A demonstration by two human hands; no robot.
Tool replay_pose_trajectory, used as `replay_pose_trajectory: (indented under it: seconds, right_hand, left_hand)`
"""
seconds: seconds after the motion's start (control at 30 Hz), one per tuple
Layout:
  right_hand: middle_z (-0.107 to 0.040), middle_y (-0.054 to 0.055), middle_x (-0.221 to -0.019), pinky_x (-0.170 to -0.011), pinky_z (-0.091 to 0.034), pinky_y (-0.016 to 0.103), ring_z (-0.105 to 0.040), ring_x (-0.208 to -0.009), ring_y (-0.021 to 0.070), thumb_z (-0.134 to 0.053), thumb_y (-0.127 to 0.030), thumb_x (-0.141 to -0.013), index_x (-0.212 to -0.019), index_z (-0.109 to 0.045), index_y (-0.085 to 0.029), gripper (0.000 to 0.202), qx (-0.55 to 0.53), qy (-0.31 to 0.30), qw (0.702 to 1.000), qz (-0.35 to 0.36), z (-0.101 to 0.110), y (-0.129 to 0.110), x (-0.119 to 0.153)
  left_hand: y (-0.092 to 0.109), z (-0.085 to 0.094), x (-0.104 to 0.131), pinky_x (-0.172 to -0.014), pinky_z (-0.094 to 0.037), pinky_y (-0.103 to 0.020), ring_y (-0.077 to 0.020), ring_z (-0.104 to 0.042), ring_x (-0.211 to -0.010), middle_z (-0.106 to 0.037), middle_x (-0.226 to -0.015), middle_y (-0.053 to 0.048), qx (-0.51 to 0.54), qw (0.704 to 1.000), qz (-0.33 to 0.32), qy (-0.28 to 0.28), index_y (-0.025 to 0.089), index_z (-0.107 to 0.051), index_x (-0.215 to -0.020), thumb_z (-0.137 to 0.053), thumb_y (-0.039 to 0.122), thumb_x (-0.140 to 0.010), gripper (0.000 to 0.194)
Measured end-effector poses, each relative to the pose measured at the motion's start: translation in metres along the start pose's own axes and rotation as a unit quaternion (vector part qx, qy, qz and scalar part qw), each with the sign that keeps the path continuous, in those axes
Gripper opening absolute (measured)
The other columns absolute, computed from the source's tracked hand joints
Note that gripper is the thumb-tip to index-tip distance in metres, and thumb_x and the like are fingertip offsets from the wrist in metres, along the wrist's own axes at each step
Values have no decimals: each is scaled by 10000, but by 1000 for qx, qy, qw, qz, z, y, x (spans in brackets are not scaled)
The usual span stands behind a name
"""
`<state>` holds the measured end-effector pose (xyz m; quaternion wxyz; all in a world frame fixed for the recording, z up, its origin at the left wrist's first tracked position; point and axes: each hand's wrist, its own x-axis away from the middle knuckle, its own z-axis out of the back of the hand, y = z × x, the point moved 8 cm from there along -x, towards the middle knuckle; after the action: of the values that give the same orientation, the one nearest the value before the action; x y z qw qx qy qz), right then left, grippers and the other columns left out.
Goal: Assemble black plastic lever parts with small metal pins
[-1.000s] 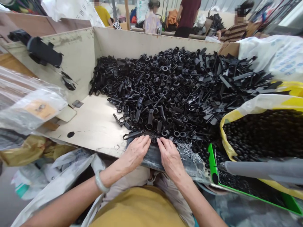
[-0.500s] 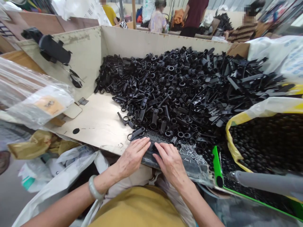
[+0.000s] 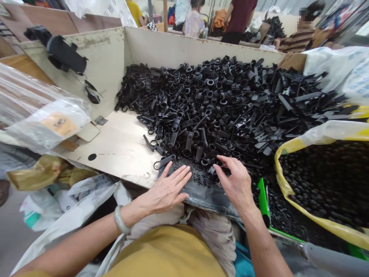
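Note:
My left hand [image 3: 170, 188] lies palm down at the front edge of the bin, fingers stretched and apart, with nothing in it. Under and beside its fingertips are small black bits [image 3: 197, 176] on a dark work strip [image 3: 198, 194]. My right hand [image 3: 238, 182] reaches to the front of a heap of black plastic parts [image 3: 210, 96]. Its thumb and forefinger are apart, close to a black ring [image 3: 206, 162]; whether they touch a part I cannot tell. A black clamp-like piece with a ring [image 3: 165, 161] rests just beyond my left fingers.
A pale wooden bin [image 3: 115, 134] surrounds the heap. At right stand a yellow-rimmed bag [image 3: 281, 173] of small black pieces, a green-edged tray [image 3: 263, 200] and a grey rod [image 3: 331, 256]. White bags [image 3: 86, 223] hang at lower left. Several people are beyond the back wall.
My hands have moved apart: the right went rightward to the heap's front edge, and the left's fingers spread. The grey rod at right sits lower in view.

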<state>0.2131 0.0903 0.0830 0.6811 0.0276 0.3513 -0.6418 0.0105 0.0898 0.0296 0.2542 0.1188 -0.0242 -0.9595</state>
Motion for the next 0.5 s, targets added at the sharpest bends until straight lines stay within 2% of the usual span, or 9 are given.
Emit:
replay_pose_trajectory:
  seconds: [0.13, 0.2, 0.3, 0.4, 0.5]
  right_hand:
    - [-753, 84, -1054, -791, -421, 362, -640, -902, 243, -559, -378, -1013, -1180, -696, -197, 281, 110, 36, 993, 22, 2, 9, -7]
    - [-752, 85, -1044, -779, -397, 359, -631, -900, 247, -563, -391, -1010, -1171, -705, -195, 290, 138, 70, 988, 13, 7, 16, -13]
    - [-748, 68, -978, -754, -391, 343, -628, -834, 224, -568, -412, -1008, -1141, -714, -189, 298, 119, 95, 988, 8, 9, 20, -23]
    - [-752, 60, -1005, -778, -395, 340, -635, -835, 208, -577, -412, -1008, -1153, -706, -196, 290, 85, 79, 993, 26, -3, 13, -31]
    - [-759, 77, -1061, -808, -385, 361, -631, -897, 227, -574, -385, -1012, -1179, -699, -197, 280, 99, 44, 993, 41, -21, 3, -37]
  left_hand:
    - [0, 8, 20, -1293, 34, -564, -254, -312, -1556, -397, -1638, -147, -12, 999, 28, 15, 155, -261, -1626, -416, 403, -1066, 632]
    - [-4, 13, 28, -1294, -13, -556, -270, -331, -1547, -406, -1632, -154, -20, 997, 70, 28, 142, -293, -1617, -412, 355, -1063, 606]
    - [-8, 16, 36, -1276, -126, -517, -278, -384, -1517, -448, -1606, -151, -27, 990, 128, 44, 134, -386, -1581, -402, 298, -1058, 548]
    - [-9, 14, 33, -1235, -203, -486, -276, -442, -1473, -467, -1598, -134, -29, 987, 149, 47, 140, -440, -1552, -401, 293, -1059, 519]
    - [-10, 12, 20, -1197, -257, -487, -294, -467, -1444, -461, -1603, -135, -36, 987, 152, 49, 139, -439, -1556, -429, 336, -1053, 541]
